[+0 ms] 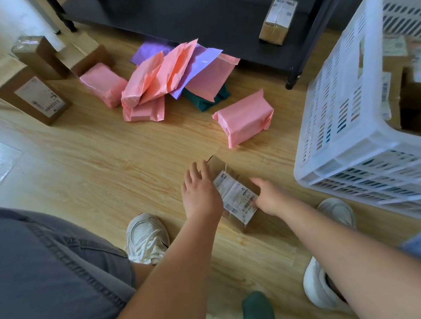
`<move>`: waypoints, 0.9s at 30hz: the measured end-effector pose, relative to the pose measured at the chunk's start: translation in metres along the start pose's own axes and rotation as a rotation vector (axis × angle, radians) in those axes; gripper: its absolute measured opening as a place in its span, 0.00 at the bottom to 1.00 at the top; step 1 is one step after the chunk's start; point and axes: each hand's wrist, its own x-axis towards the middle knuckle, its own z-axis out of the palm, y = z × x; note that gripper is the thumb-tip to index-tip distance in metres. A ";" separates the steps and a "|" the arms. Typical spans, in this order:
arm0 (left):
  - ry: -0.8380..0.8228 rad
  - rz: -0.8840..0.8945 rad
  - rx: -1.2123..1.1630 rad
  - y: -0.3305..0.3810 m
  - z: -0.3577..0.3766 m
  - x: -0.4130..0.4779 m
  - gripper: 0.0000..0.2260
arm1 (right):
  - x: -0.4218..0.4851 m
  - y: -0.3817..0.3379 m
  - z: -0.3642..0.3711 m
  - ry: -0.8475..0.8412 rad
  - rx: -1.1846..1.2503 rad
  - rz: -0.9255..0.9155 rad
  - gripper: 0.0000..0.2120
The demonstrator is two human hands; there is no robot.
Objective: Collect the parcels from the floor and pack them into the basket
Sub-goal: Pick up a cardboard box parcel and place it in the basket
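Brown cardboard box, stiff-edged with a glossy white label, lies on the wood floor. The left hand presses flat-fingered on one side and the right hand clasps the other, so I'd judge this a pickup. Next comes a lift over the rim of the white slatted plastic basket just beside. Beyond lie soft, crinkly pink bags.

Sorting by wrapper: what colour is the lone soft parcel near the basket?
The parcel is pink, head view.
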 end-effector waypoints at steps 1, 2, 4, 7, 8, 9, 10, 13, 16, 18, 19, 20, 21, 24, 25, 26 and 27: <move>-0.008 0.060 0.061 0.000 -0.001 0.001 0.36 | 0.000 -0.001 0.000 0.017 -0.033 -0.026 0.31; -0.041 0.112 0.115 0.000 -0.001 0.003 0.34 | 0.000 -0.002 0.001 0.041 -0.063 -0.049 0.33; -0.142 0.185 0.208 -0.001 0.002 0.004 0.31 | 0.000 -0.003 0.003 0.087 -0.093 -0.076 0.34; -0.199 0.194 0.262 -0.003 0.009 0.003 0.30 | 0.000 -0.002 0.004 0.170 -0.137 -0.101 0.34; -0.184 0.184 0.269 -0.003 0.010 0.002 0.30 | 0.000 -0.001 0.003 0.197 -0.152 -0.099 0.33; -0.166 0.172 0.283 -0.002 0.009 0.003 0.29 | 0.001 0.000 0.002 0.223 -0.159 -0.084 0.32; -0.156 0.153 0.302 -0.002 0.008 0.003 0.29 | 0.002 0.002 0.001 0.240 -0.160 -0.054 0.31; -0.178 0.028 0.354 -0.004 0.006 0.006 0.29 | 0.000 0.005 -0.005 0.238 -0.107 0.099 0.31; -0.226 -0.165 0.318 -0.009 0.003 0.005 0.30 | -0.003 0.010 -0.010 0.102 0.006 0.246 0.33; -0.285 -0.300 0.165 -0.012 0.004 0.006 0.29 | -0.006 0.012 -0.007 -0.060 -0.001 0.255 0.32; -0.315 -0.350 0.071 -0.012 0.005 0.006 0.27 | -0.007 0.012 -0.004 -0.126 -0.001 0.234 0.33; -0.341 -0.375 -0.005 -0.012 0.007 0.007 0.26 | -0.008 0.010 0.000 -0.165 0.008 0.206 0.32; -0.366 -0.366 -0.054 -0.011 0.009 0.007 0.24 | -0.009 0.008 0.005 -0.181 0.027 0.179 0.31; -0.417 -0.289 -0.100 -0.007 0.009 0.005 0.18 | -0.015 -0.002 0.012 -0.138 0.106 0.109 0.20; -0.424 -0.279 -0.111 -0.006 0.008 0.005 0.17 | -0.017 -0.005 0.011 -0.118 0.129 0.093 0.13; -0.425 -0.277 -0.131 -0.005 0.006 0.004 0.17 | -0.019 -0.007 0.009 -0.100 0.146 0.080 0.07; -0.417 -0.275 -0.155 -0.004 0.003 0.004 0.17 | -0.021 -0.009 0.006 -0.079 0.158 0.075 0.04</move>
